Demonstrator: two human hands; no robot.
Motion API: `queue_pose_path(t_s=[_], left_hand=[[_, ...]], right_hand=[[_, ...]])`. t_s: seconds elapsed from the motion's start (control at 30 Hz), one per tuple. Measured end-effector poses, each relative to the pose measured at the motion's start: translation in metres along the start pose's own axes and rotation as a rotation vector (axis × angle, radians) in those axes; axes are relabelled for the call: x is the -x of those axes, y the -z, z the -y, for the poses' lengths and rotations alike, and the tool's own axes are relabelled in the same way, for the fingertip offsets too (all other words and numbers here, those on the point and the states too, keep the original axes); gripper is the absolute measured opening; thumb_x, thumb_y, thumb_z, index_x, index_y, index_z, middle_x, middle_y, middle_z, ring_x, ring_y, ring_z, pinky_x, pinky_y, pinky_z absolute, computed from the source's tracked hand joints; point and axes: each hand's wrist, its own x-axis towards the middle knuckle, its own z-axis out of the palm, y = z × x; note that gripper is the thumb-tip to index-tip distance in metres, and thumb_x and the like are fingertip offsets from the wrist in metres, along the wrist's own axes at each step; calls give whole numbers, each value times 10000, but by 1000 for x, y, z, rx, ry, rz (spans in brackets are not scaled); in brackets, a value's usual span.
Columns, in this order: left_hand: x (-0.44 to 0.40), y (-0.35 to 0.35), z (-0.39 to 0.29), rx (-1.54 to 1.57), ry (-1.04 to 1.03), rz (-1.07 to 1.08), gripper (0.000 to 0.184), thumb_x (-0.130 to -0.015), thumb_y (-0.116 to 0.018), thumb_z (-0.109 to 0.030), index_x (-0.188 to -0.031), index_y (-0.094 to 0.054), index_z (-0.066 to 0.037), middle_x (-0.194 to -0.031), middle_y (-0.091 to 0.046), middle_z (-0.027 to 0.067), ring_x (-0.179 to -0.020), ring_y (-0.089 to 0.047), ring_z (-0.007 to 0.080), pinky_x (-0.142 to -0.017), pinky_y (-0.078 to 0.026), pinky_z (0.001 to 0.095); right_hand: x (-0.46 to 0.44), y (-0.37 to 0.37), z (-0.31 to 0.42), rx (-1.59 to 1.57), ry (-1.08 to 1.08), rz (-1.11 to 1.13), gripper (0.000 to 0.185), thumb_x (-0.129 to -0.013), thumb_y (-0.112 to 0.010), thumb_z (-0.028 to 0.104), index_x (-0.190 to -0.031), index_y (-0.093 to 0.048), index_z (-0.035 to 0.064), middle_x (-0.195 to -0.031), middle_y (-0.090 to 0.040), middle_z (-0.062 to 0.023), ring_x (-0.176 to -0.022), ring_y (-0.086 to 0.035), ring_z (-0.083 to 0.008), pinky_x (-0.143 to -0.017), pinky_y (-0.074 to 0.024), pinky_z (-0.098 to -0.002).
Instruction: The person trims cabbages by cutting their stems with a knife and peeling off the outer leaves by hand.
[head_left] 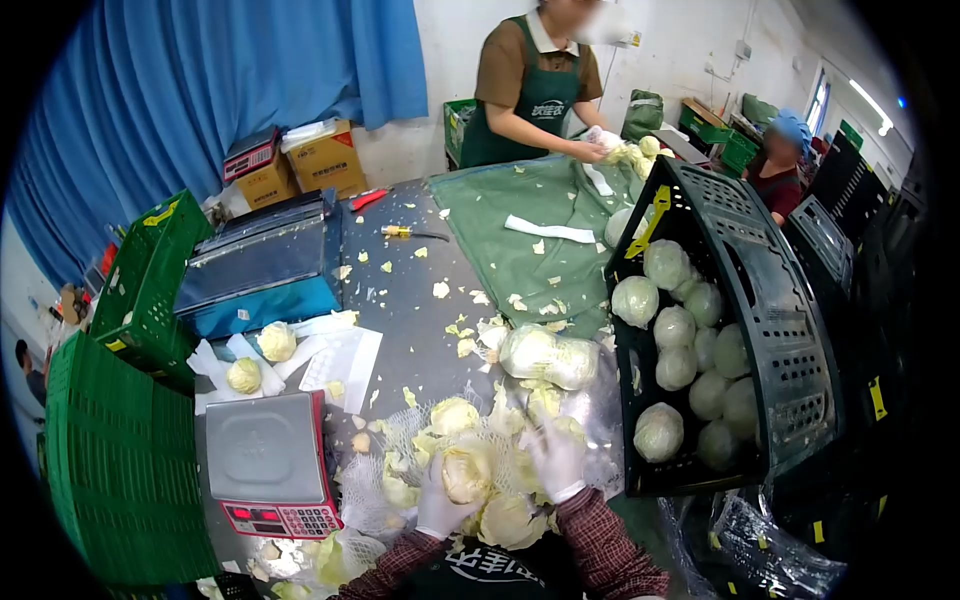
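Observation:
My left hand (443, 507), in a white glove, is closed around the side of a pale round cabbage (467, 474) near the table's front edge. To its right, my right hand (557, 456), also gloved, has its fingers stretched out and apart over loose leaves; I make out nothing gripped in it. A large peeled outer leaf (511, 521) lies just in front of the cabbage. Behind it is another cabbage (454, 416) on white netting (366, 492). Farther back rests a long pale cabbage (548, 357) that looks wrapped in film.
A dark crate (800, 340) of wrapped cabbages stands tilted at the right. At left are a scale (268, 450), stacked green crates (125, 470) and a blue-sided machine (265, 275). A knife (412, 233) lies on the scrap-strewn table. Across it, a co-worker (530, 95) handles produce.

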Motion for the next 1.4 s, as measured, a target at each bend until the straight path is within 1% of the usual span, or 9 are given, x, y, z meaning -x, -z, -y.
queue_pose_path(t_s=[0.2, 0.47, 0.53, 0.7, 0.9, 0.97, 1.07, 1.23, 1.4], left_hand=[[-5, 5, 15, 94, 65, 87, 1103, -535, -871, -265, -1394, -253, 43, -1290, -433, 246, -1196, -452, 371, -1018, -384, 421], [2, 61, 0, 1041, 174, 6, 1011, -576, -816, 40, -1418, -261, -26, -1344, -415, 134, -1226, -458, 225, -1026, -421, 350], [-3, 72, -14, 928, 115, -50, 981, -575, -822, 20, -1396, -287, -26, -1331, -420, 131, -1217, -464, 223, -1018, -424, 352], [-9, 66, -24, 504, -98, -202, 894, -564, -847, -52, -1314, -360, -26, -1280, -443, 124, -1165, -490, 221, -988, -430, 360], [-9, 75, -25, 528, -115, -195, 884, -569, -855, -89, -1295, -353, -44, -1209, -486, 117, -1126, -512, 232, -966, -441, 359], [-9, 79, -35, 721, -56, -179, 893, -574, -848, -73, -1307, -338, -53, -1218, -483, 113, -1153, -505, 235, -975, -448, 360], [-4, 75, -32, 1029, 77, -193, 868, -600, -817, -38, -1318, -330, -68, -1244, -471, 117, -1180, -492, 244, -991, -450, 366], [2, 60, -44, 1392, 256, -94, 841, -659, -764, -23, -1359, -301, -75, -1353, -381, 150, -1250, -438, 286, -1013, -439, 385], [1, 96, -71, 259, -60, 25, 1018, -594, -873, -291, -1392, -298, -28, -1432, -274, 220, -1325, -334, 339, -1092, -294, 441]], right_hand=[[29, -63, 15, 182, 471, -111, 641, -779, -664, 393, -1330, -468, 130, -955, -650, -148, -709, -644, -297, -636, -519, -389], [-24, -23, -7, 233, -100, 167, 542, -725, -728, 347, -1160, -574, 63, -973, -642, -128, -722, -640, -281, -617, -516, -366], [-7, -7, 18, 310, 160, -111, 621, -732, -708, 411, -1256, -535, 126, -1091, -623, -115, -764, -643, -282, -657, -515, -404], [34, -21, 80, -58, 610, 71, 622, -745, -719, 400, -1289, -527, 167, -1204, -573, -109, -814, -659, -232, -636, -537, -316], [27, -17, 56, -229, 791, 91, 289, -789, -700, 157, -1071, -655, 113, -990, -662, -81, -768, -660, -203, -625, -529, -256], [19, -8, 52, -296, 728, 47, 238, -756, -727, 137, -964, -654, 47, -921, -665, -93, -678, -632, -182, -614, -516, -242], [1, -18, 17, -151, 14, 66, 396, -731, -777, 211, -1052, -640, 24, -994, -650, -94, -610, -564, -141, -640, -503, -237], [30, -24, 49, -580, 216, 359, 754, -753, -780, 200, -1370, -393, 2, -1352, -437, -142, -837, -603, -152, -748, -508, -257], [23, -28, 14, -798, -191, 579, 724, -785, -756, 209, -1369, -388, -7, -1141, -585, -129, -881, -598, -129, -799, -494, -267]])
